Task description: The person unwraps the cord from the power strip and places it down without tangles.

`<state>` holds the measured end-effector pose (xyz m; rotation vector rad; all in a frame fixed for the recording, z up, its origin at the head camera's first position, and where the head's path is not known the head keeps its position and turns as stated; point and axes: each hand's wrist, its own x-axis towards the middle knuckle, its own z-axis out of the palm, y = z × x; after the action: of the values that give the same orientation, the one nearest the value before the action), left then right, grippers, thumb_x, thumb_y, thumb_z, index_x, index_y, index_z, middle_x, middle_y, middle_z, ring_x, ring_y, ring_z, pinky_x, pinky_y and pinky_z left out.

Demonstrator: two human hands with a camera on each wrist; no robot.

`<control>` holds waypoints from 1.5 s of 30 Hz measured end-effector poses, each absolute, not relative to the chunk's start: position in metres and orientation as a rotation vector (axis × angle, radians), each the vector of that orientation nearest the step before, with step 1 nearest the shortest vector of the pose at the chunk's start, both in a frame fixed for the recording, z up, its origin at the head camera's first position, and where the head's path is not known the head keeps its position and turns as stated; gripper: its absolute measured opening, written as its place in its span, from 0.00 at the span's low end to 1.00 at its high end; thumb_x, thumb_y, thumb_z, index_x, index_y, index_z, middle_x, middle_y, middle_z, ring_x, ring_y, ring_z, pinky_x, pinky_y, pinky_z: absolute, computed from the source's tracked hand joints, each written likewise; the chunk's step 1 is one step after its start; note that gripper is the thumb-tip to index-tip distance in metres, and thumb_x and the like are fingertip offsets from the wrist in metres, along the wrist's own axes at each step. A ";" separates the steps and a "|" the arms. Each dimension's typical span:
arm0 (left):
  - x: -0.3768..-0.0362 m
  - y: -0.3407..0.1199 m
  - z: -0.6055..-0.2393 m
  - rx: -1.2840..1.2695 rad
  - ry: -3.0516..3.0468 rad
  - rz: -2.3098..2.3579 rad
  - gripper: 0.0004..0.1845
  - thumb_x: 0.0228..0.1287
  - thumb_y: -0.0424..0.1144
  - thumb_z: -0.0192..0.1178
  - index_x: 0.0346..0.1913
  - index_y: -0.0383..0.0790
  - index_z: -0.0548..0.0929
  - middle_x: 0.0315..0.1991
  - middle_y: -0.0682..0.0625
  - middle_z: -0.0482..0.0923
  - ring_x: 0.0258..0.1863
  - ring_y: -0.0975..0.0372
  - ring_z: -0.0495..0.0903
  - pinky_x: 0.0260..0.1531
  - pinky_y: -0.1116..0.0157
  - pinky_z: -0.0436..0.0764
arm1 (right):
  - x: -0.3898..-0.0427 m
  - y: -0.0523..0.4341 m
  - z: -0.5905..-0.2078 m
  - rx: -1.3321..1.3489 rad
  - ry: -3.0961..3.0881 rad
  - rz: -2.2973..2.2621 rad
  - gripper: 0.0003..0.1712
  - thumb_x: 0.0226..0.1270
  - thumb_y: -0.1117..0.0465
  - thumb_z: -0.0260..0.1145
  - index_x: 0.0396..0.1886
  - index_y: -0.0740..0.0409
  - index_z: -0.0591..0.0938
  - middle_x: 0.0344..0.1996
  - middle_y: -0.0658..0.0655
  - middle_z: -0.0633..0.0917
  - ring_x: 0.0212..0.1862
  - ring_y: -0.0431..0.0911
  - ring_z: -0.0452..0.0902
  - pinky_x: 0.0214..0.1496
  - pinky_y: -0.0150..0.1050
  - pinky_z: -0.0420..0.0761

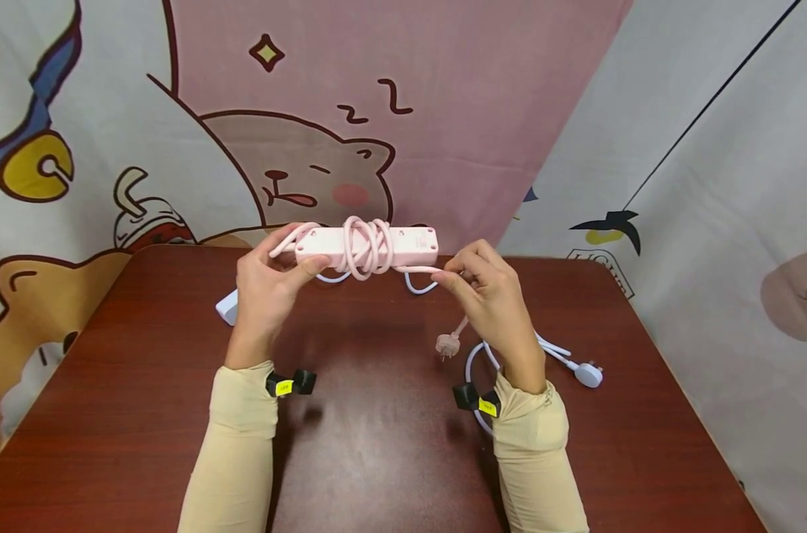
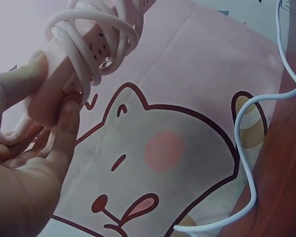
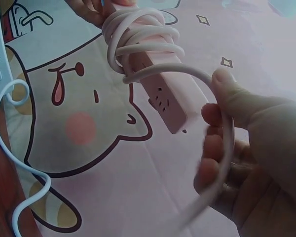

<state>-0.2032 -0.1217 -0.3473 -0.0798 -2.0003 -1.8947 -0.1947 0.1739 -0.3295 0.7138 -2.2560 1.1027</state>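
Note:
A pink power strip [image 1: 413,246] is held up above the table, its own pink cord [image 1: 358,252] wound several times round the middle. My left hand [image 1: 268,285] grips the strip's left end, thumb on the near side. With thumb and fingertips, my right hand [image 1: 486,289] pinches the cord just off the strip's right end. In the right wrist view the cord [image 3: 187,69] runs from the wraps to that pinch and hangs down past the fingers. Below the right hand dangles the pale pink plug [image 1: 447,345].
A white power strip [image 1: 227,306] lies on the brown table [image 1: 363,444], partly behind the left hand. Its white cord [image 2: 246,163] runs along the table's back. A white plug [image 1: 587,374] lies at the right. Behind hangs a cartoon-printed cloth [image 1: 457,111].

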 end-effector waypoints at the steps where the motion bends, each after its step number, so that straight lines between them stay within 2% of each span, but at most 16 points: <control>1: -0.203 -0.122 -0.347 -0.074 -2.002 -1.888 0.28 0.53 0.35 0.78 0.60 0.43 0.85 0.44 0.58 0.85 0.35 0.69 0.82 0.35 0.76 0.81 | -0.195 0.174 -0.329 0.718 -2.258 1.108 0.07 0.61 0.63 0.75 0.30 0.59 0.84 0.29 0.52 0.77 0.30 0.37 0.68 0.32 0.25 0.67; 6: -0.203 -0.125 -0.347 -0.065 -1.979 -1.906 0.28 0.53 0.36 0.79 0.59 0.44 0.85 0.45 0.56 0.85 0.35 0.68 0.81 0.34 0.76 0.80 | -0.193 0.173 -0.329 0.721 -2.292 1.118 0.00 0.65 0.64 0.72 0.35 0.56 0.87 0.24 0.51 0.80 0.28 0.37 0.69 0.31 0.27 0.67; 13: -0.205 -0.125 -0.348 -0.111 -1.851 -2.028 0.27 0.54 0.27 0.75 0.59 0.38 0.84 0.43 0.57 0.86 0.35 0.69 0.80 0.34 0.77 0.79 | -0.191 0.175 -0.328 0.718 -2.335 1.153 0.05 0.69 0.64 0.69 0.40 0.59 0.89 0.29 0.53 0.86 0.29 0.38 0.70 0.34 0.28 0.69; 23: -0.205 -0.127 -0.349 -0.200 -1.686 -2.182 0.25 0.58 0.21 0.69 0.60 0.33 0.82 0.46 0.54 0.87 0.40 0.67 0.81 0.41 0.76 0.82 | -0.194 0.178 -0.329 0.714 -2.385 1.140 0.06 0.70 0.61 0.69 0.39 0.56 0.90 0.29 0.50 0.88 0.29 0.38 0.71 0.35 0.28 0.71; 33: -0.203 -0.129 -0.349 -0.179 -1.740 -2.169 0.27 0.57 0.20 0.69 0.61 0.33 0.81 0.44 0.55 0.86 0.38 0.68 0.81 0.37 0.77 0.81 | -0.197 0.180 -0.332 0.628 -2.424 1.058 0.08 0.70 0.58 0.70 0.39 0.56 0.91 0.32 0.53 0.91 0.31 0.42 0.76 0.36 0.27 0.71; 36: -0.203 -0.129 -0.348 -0.198 -1.744 -2.182 0.26 0.57 0.20 0.69 0.60 0.34 0.81 0.44 0.55 0.86 0.38 0.68 0.81 0.37 0.76 0.81 | -0.198 0.180 -0.332 0.603 -2.442 1.035 0.08 0.70 0.57 0.69 0.39 0.56 0.91 0.32 0.53 0.91 0.30 0.41 0.75 0.35 0.28 0.71; 41: -0.202 -0.129 -0.348 -0.231 -1.766 -2.199 0.25 0.57 0.20 0.69 0.59 0.36 0.82 0.43 0.55 0.86 0.38 0.68 0.81 0.37 0.76 0.80 | -0.199 0.182 -0.333 0.566 -2.450 1.032 0.09 0.70 0.57 0.69 0.39 0.58 0.90 0.28 0.54 0.88 0.25 0.43 0.67 0.30 0.30 0.67; 45: -0.202 -0.128 -0.349 -0.249 -1.778 -2.220 0.25 0.57 0.20 0.69 0.59 0.37 0.82 0.43 0.55 0.86 0.38 0.68 0.81 0.36 0.76 0.80 | -0.200 0.182 -0.334 0.561 -2.436 1.052 0.10 0.70 0.58 0.68 0.42 0.59 0.90 0.31 0.56 0.90 0.27 0.43 0.71 0.33 0.27 0.69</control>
<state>-0.2016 -0.1284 -0.3493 -0.2492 -1.7782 -2.2202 -0.2001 0.1818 -0.3337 0.5608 -2.4363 1.0520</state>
